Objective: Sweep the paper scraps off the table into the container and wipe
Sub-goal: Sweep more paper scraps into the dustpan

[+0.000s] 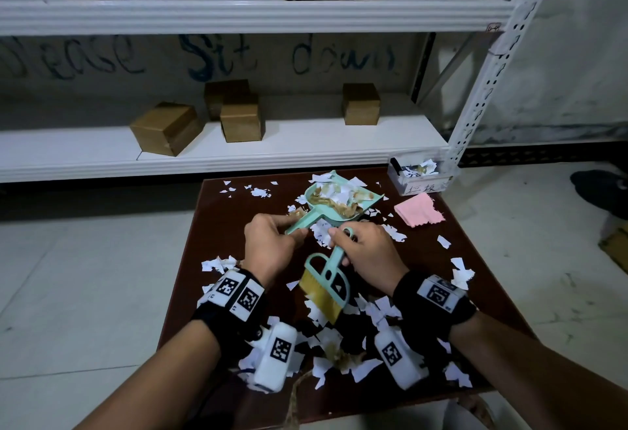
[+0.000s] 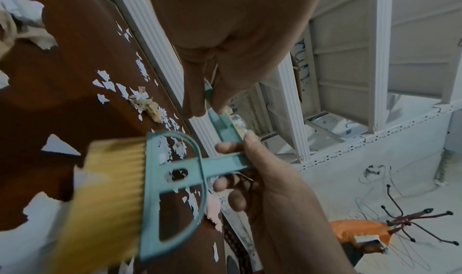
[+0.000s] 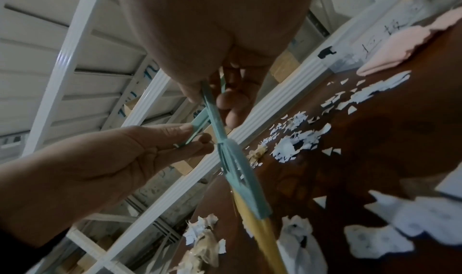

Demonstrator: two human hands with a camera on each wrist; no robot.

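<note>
A teal dustpan (image 1: 343, 203) heaped with white and brown scraps sits at the table's far middle. My left hand (image 1: 289, 231) pinches its handle (image 2: 221, 125) between thumb and fingers. My right hand (image 1: 341, 248) grips the handle of a teal brush (image 1: 328, 285), whose yellow bristles (image 1: 319, 298) point toward me just above the scraps. The two handles cross in the right wrist view, where the brush handle (image 3: 215, 116) passes in front of the left hand (image 3: 125, 149). Torn paper scraps (image 1: 380, 310) litter the brown table (image 1: 475, 327), thickest near me. A clear container (image 1: 421, 174) holding scraps stands at the far right corner.
A folded pink cloth (image 1: 419, 214) lies beside the container. White metal shelving (image 1: 238, 151) with several cardboard boxes runs right behind the table's far edge. The floor drops away on the left, right and near sides of the table.
</note>
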